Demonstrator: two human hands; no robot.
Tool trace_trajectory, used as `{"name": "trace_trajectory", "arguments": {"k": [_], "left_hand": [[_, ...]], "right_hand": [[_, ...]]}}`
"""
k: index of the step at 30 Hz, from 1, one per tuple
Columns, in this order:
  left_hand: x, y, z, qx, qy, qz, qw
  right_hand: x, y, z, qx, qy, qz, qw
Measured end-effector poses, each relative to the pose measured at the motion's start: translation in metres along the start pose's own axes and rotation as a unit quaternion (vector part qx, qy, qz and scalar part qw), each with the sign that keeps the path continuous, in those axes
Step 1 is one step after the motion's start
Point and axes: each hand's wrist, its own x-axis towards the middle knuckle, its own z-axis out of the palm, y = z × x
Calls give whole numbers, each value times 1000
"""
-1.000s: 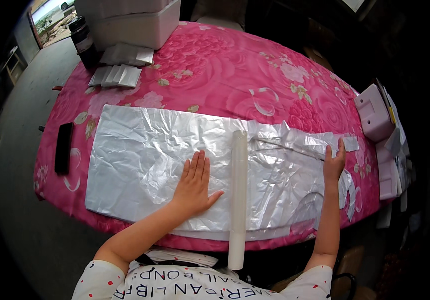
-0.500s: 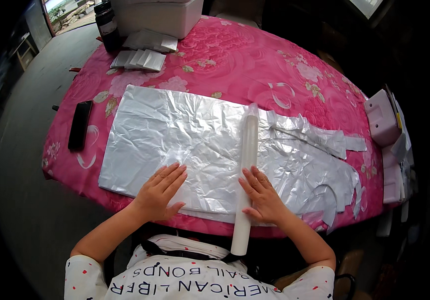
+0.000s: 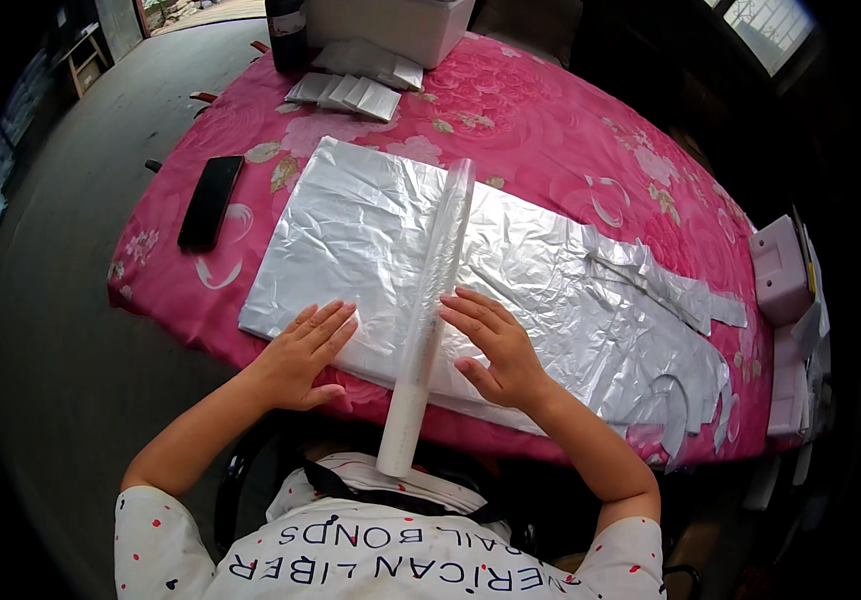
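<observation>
A stack of thin silvery plastic bags lies across the table, its cut handle ends to the right. Over it rests a long white tube, wrapped in clear film along most of its length; its near end sticks out past the table edge towards me. My left hand lies flat on the stack's near left part, fingers stretched out and nothing in them. Beside the tube, on its right, my right hand has its fingers extended, the fingertips at the tube's side and not wrapped around it.
A black phone lies on the pink floral tablecloth at the left. Several folded plastic packets sit at the back, near a dark bottle and a white foam box. Pale pink boxes stand at the right edge.
The tube has rolled left across the bags, and my right hand has moved left along with it. My left hand stays flat on the stack. The whole view has shifted and turned slightly.
</observation>
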Motion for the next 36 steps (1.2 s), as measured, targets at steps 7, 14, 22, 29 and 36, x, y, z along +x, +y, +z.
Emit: {"name": "trace_trajectory", "arguments": {"k": [7, 14, 22, 29, 36], "left_hand": [[-59, -3, -18, -48, 100, -94, 989], [-88, 19, -17, -194, 200, -212, 937], [-108, 31, -16, -244, 220, -259, 908], [-93, 38, -16, -263, 176, -327, 890], [-73, 37, -12, -181, 117, -420, 882]], "right_hand": [[26, 21, 32, -101, -146, -57, 983], [130, -14, 110, -76, -89, -147, 982], [144, 3, 79, -32, -22, -100, 994], [166, 5, 120, -102, -59, -71, 991], [196, -31, 171, -37, 135, 118, 983]]}}
